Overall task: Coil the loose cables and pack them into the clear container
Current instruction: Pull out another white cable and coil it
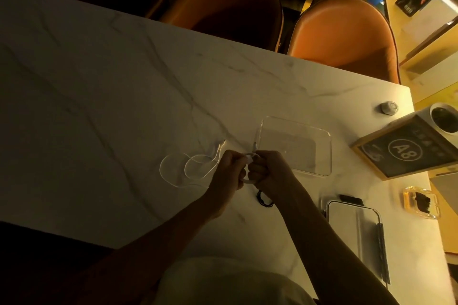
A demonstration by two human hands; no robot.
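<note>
White cable (pixel 198 168) is gripped by both closed hands above the marble desk (pixel 99 82), a small coil held between them and loose loops trailing left. Even loops should be kept, judged best for fitting the clear container (pixel 319 153) just right. Left hand (pixel 229 172) and right hand (pixel 269 171) meet, forearms angled inward.
</note>
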